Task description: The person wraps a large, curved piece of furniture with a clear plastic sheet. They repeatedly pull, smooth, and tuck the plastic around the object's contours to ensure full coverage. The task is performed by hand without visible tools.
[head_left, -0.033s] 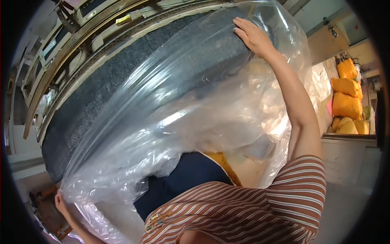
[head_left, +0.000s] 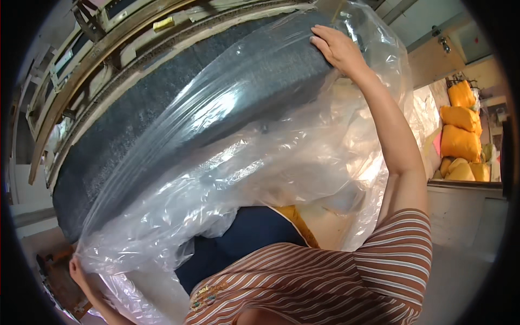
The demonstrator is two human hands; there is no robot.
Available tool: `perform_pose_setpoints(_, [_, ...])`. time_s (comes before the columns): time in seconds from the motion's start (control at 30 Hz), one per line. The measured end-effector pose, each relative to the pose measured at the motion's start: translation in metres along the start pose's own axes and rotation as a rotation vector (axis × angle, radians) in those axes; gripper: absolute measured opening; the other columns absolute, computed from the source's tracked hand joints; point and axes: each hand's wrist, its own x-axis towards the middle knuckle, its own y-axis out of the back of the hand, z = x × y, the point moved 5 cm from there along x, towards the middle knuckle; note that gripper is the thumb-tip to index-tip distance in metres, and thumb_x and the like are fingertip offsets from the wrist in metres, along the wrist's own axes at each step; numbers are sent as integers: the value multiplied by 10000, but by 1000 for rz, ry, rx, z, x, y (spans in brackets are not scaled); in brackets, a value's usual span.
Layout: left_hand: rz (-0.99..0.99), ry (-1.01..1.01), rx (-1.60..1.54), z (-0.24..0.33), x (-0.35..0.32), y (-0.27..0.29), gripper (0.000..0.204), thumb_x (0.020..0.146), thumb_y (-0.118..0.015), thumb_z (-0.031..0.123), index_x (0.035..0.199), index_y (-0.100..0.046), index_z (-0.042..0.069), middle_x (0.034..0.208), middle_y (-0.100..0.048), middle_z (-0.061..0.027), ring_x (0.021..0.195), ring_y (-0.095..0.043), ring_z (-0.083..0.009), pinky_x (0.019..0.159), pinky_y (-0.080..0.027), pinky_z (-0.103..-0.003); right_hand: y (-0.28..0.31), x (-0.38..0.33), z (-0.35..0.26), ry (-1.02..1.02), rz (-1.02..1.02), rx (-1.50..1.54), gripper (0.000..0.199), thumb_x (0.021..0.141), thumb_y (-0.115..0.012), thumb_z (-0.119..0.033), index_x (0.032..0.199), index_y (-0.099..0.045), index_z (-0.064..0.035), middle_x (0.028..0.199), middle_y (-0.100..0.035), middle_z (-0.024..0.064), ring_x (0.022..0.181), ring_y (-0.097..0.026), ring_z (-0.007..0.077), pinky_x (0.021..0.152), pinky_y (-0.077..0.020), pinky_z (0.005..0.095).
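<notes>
A large clear plastic sheet (head_left: 227,157) lies in folds over a long dark grey padded surface (head_left: 124,103) and hangs down toward my body. At the near left, my left hand (head_left: 78,272) pinches the gathered edge of the sheet, pulling its folds into taut lines. My right hand (head_left: 340,53) rests at the far right on top of the sheet, its fingers stretched out and flat over the dark surface. Part of the dark surface on the left is bare of plastic.
A curved wooden rail (head_left: 70,97) and metal frame run along the far side. A small yellow object (head_left: 163,24) lies there. Stacked orange-yellow bundles (head_left: 460,142) stand at the right. A brown box-like object (head_left: 57,276) sits beside my left hand.
The view has shifted very slightly. Folds in the middle of the sheet lie a little differently, and both hands keep their places on it.
</notes>
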Motion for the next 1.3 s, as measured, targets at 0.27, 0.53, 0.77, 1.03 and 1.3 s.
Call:
perform_pose_setpoints(0.27, [-168,-121,27,96,61,-80,349,941,-500,265,1224,-602,87,1150,-611,-121,1085,-550,-201,938,-410,-295,-32,48,22,-69,105,213,506,916,-493,-403,1303,-523,-78,1343,-496,158,1265,-440,298,1055,-315,367])
perform_pose_setpoints(0.53, [495,-271,-127,171,54,-127,312,787,-690,349,908,-711,63,836,-654,-70,783,-610,-173,733,-458,-283,-31,72,51,-514,-104,-340,496,939,-419,-413,1208,-567,-23,1240,-551,182,1112,-542,337,922,-431,412])
perform_pose_setpoints(0.77, [495,-157,-266,173,66,-145,317,815,-692,328,955,-709,45,823,-674,-9,762,-574,-87,729,-442,-228,39,13,-357,547,411,402,188,836,-604,-100,1006,-568,-29,988,-547,131,945,-511,290,846,-400,387])
perform_pose_setpoints(1.03, [542,-175,-411,192,64,-145,192,814,-631,201,823,-689,18,696,-628,-49,632,-548,-117,582,-431,-275,-13,-157,-469,882,-282,385,246,736,-725,-212,879,-560,-99,929,-526,78,865,-503,220,716,-375,340])
perform_pose_setpoints(1.3, [455,-293,-265,143,110,-140,352,818,-673,392,997,-717,93,926,-704,-70,867,-627,-159,810,-447,-280,72,-130,-354,-69,-1177,1405,277,798,-724,-289,927,-622,-66,796,-578,-44,682,-510,38,580,-423,204])
